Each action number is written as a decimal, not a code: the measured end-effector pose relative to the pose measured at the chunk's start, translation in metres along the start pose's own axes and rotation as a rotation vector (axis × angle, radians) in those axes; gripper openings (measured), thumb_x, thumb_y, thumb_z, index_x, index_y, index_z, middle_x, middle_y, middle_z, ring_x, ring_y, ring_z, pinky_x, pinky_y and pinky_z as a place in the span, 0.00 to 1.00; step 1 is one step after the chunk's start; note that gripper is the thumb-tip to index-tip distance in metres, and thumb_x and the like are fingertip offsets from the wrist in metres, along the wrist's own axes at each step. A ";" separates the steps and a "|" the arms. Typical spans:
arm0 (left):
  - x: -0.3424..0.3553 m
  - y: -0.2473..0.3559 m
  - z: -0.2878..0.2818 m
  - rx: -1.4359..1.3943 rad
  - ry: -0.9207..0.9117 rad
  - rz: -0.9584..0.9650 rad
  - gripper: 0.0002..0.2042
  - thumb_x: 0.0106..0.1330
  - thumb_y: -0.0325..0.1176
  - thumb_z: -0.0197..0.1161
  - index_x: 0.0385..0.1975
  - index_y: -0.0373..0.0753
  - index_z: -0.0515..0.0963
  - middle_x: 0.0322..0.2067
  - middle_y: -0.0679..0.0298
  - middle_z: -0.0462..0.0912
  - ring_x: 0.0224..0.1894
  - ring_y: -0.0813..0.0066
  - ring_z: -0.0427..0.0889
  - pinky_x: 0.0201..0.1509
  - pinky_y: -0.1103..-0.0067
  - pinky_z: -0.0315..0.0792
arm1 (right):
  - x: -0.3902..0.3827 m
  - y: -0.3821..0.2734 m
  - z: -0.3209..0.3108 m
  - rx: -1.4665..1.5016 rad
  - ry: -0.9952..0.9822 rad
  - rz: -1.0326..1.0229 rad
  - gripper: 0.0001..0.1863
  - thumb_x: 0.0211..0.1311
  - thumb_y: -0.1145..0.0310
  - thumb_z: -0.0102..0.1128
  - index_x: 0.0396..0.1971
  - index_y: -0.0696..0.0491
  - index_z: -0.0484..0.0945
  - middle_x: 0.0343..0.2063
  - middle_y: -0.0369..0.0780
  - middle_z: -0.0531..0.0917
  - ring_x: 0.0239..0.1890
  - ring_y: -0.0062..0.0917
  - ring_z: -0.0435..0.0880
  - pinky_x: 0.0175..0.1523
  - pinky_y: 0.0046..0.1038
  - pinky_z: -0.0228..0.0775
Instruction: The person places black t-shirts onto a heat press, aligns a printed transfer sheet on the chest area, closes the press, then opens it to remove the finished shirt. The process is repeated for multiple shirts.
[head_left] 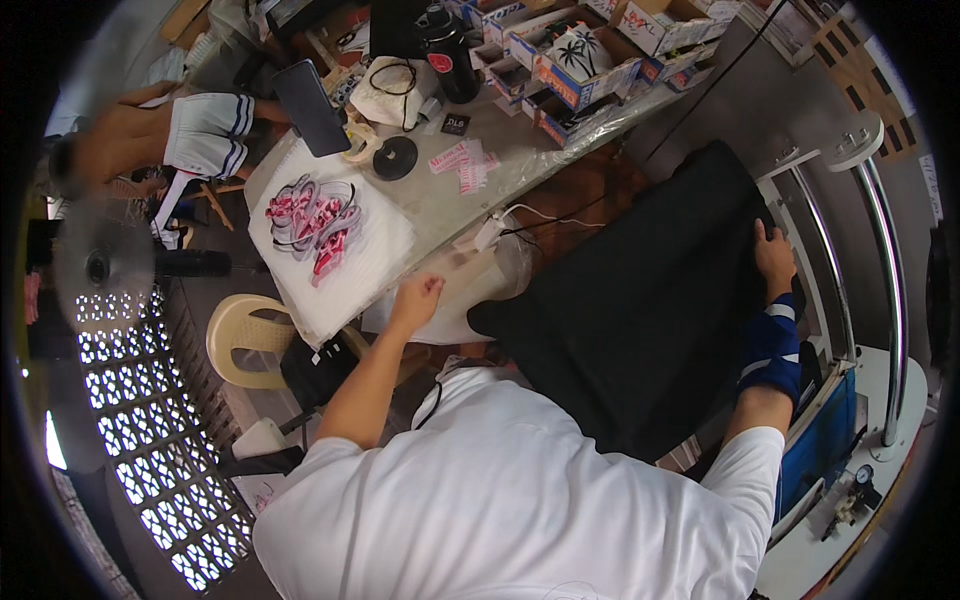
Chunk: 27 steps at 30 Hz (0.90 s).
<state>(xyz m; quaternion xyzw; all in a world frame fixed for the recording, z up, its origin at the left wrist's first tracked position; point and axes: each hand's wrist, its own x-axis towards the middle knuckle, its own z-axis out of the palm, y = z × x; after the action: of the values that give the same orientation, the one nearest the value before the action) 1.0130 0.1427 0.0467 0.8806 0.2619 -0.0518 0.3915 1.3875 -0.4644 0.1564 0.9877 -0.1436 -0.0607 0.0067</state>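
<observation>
My right hand point(775, 255), above a blue band on the forearm, grips the right edge of a large black cloth point(640, 320), which spreads leftward from it and hangs beside a metal-framed machine point(885, 300). My left hand point(418, 298) is loosely curled, with nothing visible in its fingers, over a translucent sheet point(450, 315) at the table's near edge. It is left of the black cloth, apart from it. Just beyond it, white sheets point(380, 250) lie on the table point(540, 150), the top one printed with a pink and grey design point(310, 225).
Beyond are a phone point(310, 108), tape rolls point(395, 157), a black bottle point(450, 60), stacked boxes point(570, 90) and white cables point(540, 215). A co-worker in white shorts point(205, 135) is at upper left, a fan point(100, 265) at left, a beige plastic chair point(228, 355) below the table's corner.
</observation>
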 end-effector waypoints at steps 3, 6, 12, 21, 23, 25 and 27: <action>0.066 0.023 0.002 0.005 0.139 0.089 0.13 0.69 0.40 0.66 0.42 0.36 0.87 0.37 0.48 0.89 0.41 0.49 0.88 0.46 0.63 0.80 | -0.027 -0.005 -0.007 0.107 0.114 -0.134 0.34 0.72 0.40 0.56 0.65 0.51 0.76 0.66 0.52 0.75 0.69 0.50 0.73 0.70 0.54 0.64; 0.150 0.049 0.021 0.131 0.298 0.060 0.16 0.66 0.46 0.69 0.41 0.38 0.88 0.36 0.53 0.90 0.43 0.57 0.90 0.49 0.63 0.80 | -0.104 -0.017 0.013 0.220 0.405 -0.379 0.24 0.67 0.56 0.67 0.57 0.53 0.80 0.64 0.53 0.77 0.67 0.50 0.74 0.70 0.49 0.66; 0.195 0.100 0.056 0.324 0.447 -0.410 0.23 0.65 0.49 0.72 0.51 0.38 0.83 0.44 0.53 0.87 0.54 0.55 0.85 0.60 0.62 0.77 | -0.317 -0.019 0.036 0.440 0.457 -0.348 0.14 0.66 0.67 0.67 0.49 0.56 0.84 0.63 0.52 0.77 0.66 0.49 0.74 0.71 0.45 0.65; 0.229 0.065 0.020 -0.146 0.549 0.056 0.10 0.65 0.35 0.73 0.43 0.41 0.87 0.39 0.55 0.91 0.41 0.58 0.90 0.48 0.67 0.80 | -0.458 0.004 0.037 0.553 0.445 0.000 0.11 0.66 0.71 0.66 0.46 0.56 0.85 0.59 0.50 0.80 0.63 0.46 0.77 0.69 0.42 0.68; 0.230 0.089 0.005 -0.196 0.538 0.176 0.08 0.66 0.33 0.71 0.42 0.41 0.88 0.38 0.56 0.91 0.39 0.61 0.89 0.47 0.69 0.80 | -0.462 -0.006 0.035 0.604 0.497 -0.004 0.10 0.65 0.71 0.66 0.45 0.56 0.85 0.55 0.49 0.83 0.59 0.46 0.80 0.66 0.42 0.70; 0.230 0.115 -0.007 -0.249 0.460 0.372 0.08 0.68 0.31 0.70 0.43 0.39 0.88 0.37 0.59 0.91 0.38 0.68 0.88 0.46 0.72 0.79 | -0.458 -0.029 0.021 0.667 0.483 -0.054 0.09 0.63 0.73 0.66 0.42 0.56 0.86 0.52 0.48 0.84 0.57 0.44 0.82 0.62 0.41 0.73; 0.195 0.161 -0.003 -0.466 0.151 0.468 0.07 0.73 0.30 0.67 0.44 0.35 0.87 0.36 0.66 0.88 0.36 0.77 0.82 0.44 0.79 0.77 | -0.449 -0.046 0.015 0.752 0.480 -0.133 0.06 0.62 0.75 0.67 0.38 0.57 0.87 0.46 0.47 0.87 0.50 0.39 0.87 0.56 0.35 0.78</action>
<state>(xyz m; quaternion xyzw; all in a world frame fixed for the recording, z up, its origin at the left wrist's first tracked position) 1.2608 0.1375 0.0978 0.8050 0.0859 0.1660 0.5630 0.9713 -0.2927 0.1927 0.9147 -0.0861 0.2265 -0.3234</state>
